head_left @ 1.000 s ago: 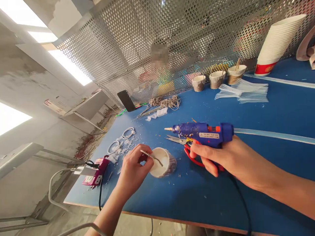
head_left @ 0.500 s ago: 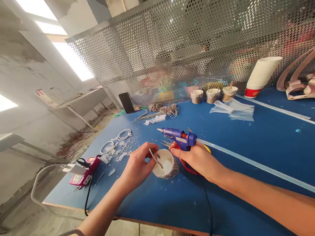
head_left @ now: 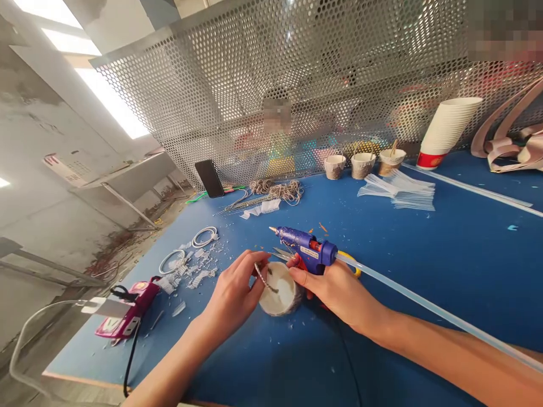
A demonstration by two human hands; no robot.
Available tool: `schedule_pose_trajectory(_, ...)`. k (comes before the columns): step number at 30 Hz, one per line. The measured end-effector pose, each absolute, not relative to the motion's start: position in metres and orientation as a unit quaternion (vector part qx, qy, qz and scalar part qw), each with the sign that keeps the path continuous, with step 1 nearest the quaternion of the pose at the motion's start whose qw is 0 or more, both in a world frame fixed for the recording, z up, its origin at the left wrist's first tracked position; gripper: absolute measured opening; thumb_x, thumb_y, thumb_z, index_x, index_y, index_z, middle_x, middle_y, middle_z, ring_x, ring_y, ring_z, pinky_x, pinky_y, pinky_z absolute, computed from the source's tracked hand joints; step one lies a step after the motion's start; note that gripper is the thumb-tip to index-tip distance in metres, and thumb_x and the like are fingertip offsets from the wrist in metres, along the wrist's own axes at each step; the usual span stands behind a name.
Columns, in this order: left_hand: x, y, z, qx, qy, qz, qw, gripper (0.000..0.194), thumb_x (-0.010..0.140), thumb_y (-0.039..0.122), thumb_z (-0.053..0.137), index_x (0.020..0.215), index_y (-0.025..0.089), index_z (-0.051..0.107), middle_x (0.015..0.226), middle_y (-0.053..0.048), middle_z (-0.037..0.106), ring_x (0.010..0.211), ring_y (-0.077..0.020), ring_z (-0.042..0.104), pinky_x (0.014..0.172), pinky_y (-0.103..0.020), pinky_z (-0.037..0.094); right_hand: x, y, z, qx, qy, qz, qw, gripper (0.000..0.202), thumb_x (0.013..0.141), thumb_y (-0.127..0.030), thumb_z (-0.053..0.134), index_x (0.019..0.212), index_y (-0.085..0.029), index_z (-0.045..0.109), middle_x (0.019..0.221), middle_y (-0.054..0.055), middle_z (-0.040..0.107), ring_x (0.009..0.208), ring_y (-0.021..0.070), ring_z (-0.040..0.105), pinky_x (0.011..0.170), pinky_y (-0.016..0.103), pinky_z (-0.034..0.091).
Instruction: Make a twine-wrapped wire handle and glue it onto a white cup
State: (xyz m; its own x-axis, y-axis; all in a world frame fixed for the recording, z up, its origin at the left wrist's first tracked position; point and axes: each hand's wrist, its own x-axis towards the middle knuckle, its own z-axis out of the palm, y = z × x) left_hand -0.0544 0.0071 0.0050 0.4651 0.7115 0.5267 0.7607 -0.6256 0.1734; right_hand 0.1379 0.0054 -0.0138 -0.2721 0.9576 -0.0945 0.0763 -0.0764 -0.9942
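My left hand [head_left: 237, 285] pinches a short twisted cord [head_left: 262, 276], whose lower end reaches inside a small paper cup [head_left: 283, 308] with a rough, greyish outside. The cup tilts toward me on the blue table, its mouth facing up. A blue hot glue gun [head_left: 303, 242] is held in my right hand [head_left: 333, 282], nozzle pointing left above the cup; a long clear glue stick [head_left: 407, 297] runs out of its back. My right thumb is at the cup's rim. Scissors [head_left: 283, 254] lie behind the cup, partly covered by my right hand.
Finished-looking small baskets [head_left: 334, 167] stand along the perforated metal screen [head_left: 237, 85]. Near them are stacked paper cups [head_left: 452, 130] and clear strips [head_left: 399, 190]. Left are a phone [head_left: 209, 178], cord bundles [head_left: 292, 192], white rings [head_left: 204, 237] and a pink power strip [head_left: 127, 311] with cables.
The view has shifted slightly, so the table things appear further left. My hands keep the same holds; the glue gun sits slightly lower in view, still above the cup.
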Motion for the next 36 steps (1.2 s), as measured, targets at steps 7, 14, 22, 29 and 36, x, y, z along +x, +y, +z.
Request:
schedule_pose_trajectory(7,-0.057,0.006,0.001,-0.863,-0.416,-0.277,0.069,0.029,0.087,0.010,0.045,0.114,0.019,0.047,0.080,-0.001,0.063,0.067,-0.0105,0.062,0.062,-0.022,0.052,0.134,0.005,-0.012,-0.490,-0.550,0.548,0.397,0.029,0.075,-0.044,0.060,0.090,-0.019,0.065,0.079,0.002,0.069,0.073,0.0186,0.064,0.065,0.028,0.051)
schedule_pose_trajectory(14,-0.054,0.009,0.002,-0.825,-0.489,-0.283,0.018,0.030,0.081,0.012,0.047,0.110,0.021,0.043,0.079,0.001,0.067,0.060,-0.0109,0.065,0.058,-0.023,0.053,0.134,-0.002,0.004,-0.462,-0.563,0.518,0.448,0.020,0.078,-0.034,0.057,0.091,-0.020,0.064,0.087,0.003,0.071,0.083,0.0194,0.067,0.074,0.028,0.053)
schedule_pose_trajectory(22,-0.054,0.016,0.004,-0.820,-0.505,-0.269,-0.002,0.024,0.081,0.015,0.047,0.104,0.021,0.049,0.074,0.002,0.066,0.061,-0.0112,0.064,0.059,-0.024,0.052,0.137,0.001,-0.003,-0.486,-0.587,0.453,0.463,0.024,0.077,-0.038,0.059,0.089,-0.019,0.066,0.089,0.004,0.072,0.086,0.0218,0.067,0.079,0.032,0.053)
schedule_pose_trajectory(29,-0.051,0.019,-0.001,-0.799,-0.522,-0.297,-0.024,0.030,0.078,0.014,0.046,0.106,0.019,0.052,0.074,0.001,0.063,0.060,-0.0115,0.061,0.062,-0.025,0.052,0.141,0.006,-0.010,-0.484,-0.611,0.442,0.444,0.024,0.081,-0.041,0.056,0.089,-0.021,0.066,0.085,0.002,0.072,0.082,0.0206,0.067,0.077,0.031,0.053)
schedule_pose_trajectory(36,-0.049,0.017,-0.007,-0.766,-0.550,-0.331,-0.033,0.031,0.073,0.012,0.047,0.102,0.022,0.053,0.071,0.003,0.061,0.057,-0.0114,0.056,0.057,-0.024,0.048,0.135,0.007,-0.008,-0.478,-0.610,0.451,0.443,0.025,0.076,-0.040,0.058,0.087,-0.019,0.065,0.081,0.003,0.071,0.076,0.0201,0.067,0.073,0.032,0.054)
